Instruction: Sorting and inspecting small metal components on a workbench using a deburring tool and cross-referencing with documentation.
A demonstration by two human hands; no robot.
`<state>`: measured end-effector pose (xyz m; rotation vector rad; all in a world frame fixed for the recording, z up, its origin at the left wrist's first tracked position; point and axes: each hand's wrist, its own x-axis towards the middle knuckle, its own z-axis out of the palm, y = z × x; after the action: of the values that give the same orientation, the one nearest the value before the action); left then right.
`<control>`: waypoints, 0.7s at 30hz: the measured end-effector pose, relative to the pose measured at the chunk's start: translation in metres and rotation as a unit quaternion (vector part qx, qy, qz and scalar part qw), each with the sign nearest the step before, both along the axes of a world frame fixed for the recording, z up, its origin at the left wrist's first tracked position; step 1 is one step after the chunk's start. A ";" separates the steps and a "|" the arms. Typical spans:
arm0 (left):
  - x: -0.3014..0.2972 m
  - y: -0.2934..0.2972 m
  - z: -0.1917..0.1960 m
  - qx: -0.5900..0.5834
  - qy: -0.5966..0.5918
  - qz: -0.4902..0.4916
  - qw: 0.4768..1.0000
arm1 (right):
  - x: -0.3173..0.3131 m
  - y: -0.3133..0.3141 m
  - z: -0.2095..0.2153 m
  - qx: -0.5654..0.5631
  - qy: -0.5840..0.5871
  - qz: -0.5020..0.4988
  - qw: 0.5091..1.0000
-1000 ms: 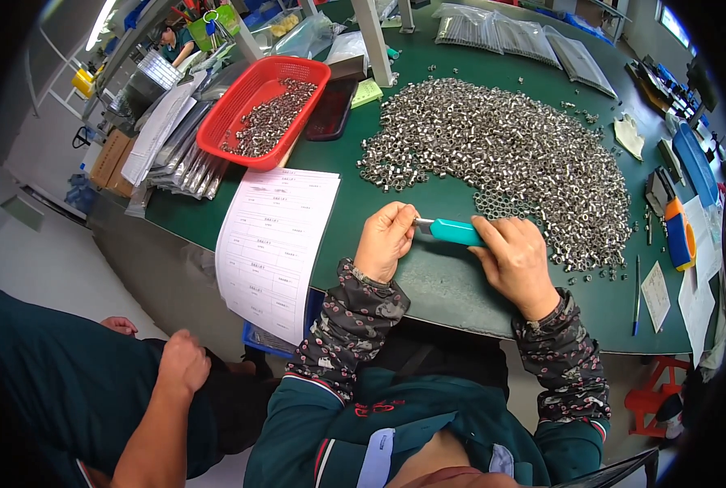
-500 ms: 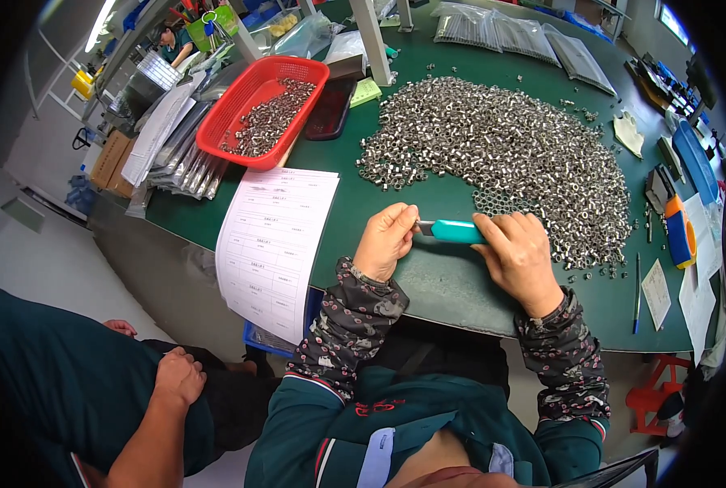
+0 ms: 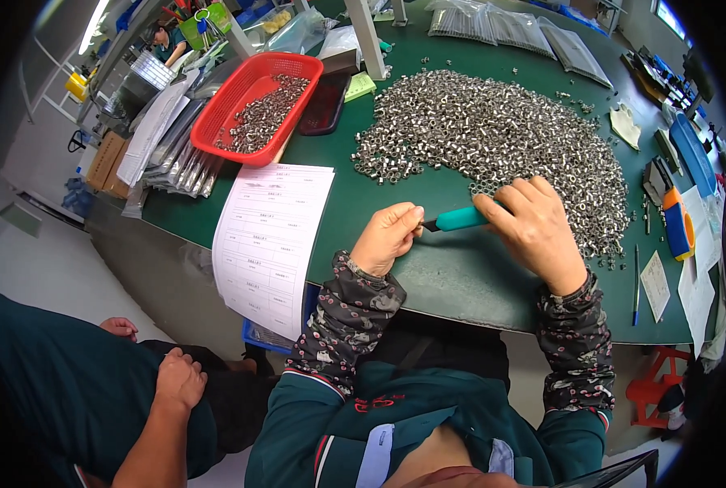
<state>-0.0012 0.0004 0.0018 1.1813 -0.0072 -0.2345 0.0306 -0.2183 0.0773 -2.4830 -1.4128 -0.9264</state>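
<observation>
My right hand [image 3: 534, 228] is closed round the teal handle of a knife [image 3: 463, 218], over the near edge of the metal pile. The knife's dark, narrow tip points left and reaches the fingertips of my left hand [image 3: 390, 238]. Thumb and forefinger of my left hand are pinched together; what they hold is too small and hidden to make out. Beyond both hands, a broad heap of small, shiny metal rings [image 3: 493, 122] covers much of the green table [image 3: 436, 281].
A red plastic basket [image 3: 208, 122] with more metal pieces stands at the left, near printed sheets [image 3: 269, 244]. At right lie a blue pen [image 3: 636, 285], a paper tag [image 3: 656, 289] and an orange-and-blue tool [image 3: 678, 224]. Another person's hand [image 3: 180, 378] is at lower left.
My right hand has lifted slightly and shifted right, turning the knife so its handle slopes up and its dark tip shows. My left hand stays almost in place, still pinched.
</observation>
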 end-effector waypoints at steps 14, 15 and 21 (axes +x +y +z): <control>0.001 0.000 0.001 0.045 -0.014 -0.036 0.998 | 0.000 0.007 0.022 -0.056 -0.070 0.019 0.996; 0.001 -0.002 0.001 0.041 -0.015 -0.032 0.999 | -0.001 0.007 0.021 -0.037 -0.082 0.024 0.996; -0.001 -0.002 -0.001 -0.050 -0.027 0.013 0.998 | -0.004 -0.004 0.003 0.044 0.008 -0.014 0.999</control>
<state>-0.0024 -0.0018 0.0010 1.0871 -0.0501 -0.1772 0.0261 -0.2225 0.0800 -2.4456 -1.3066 -0.9505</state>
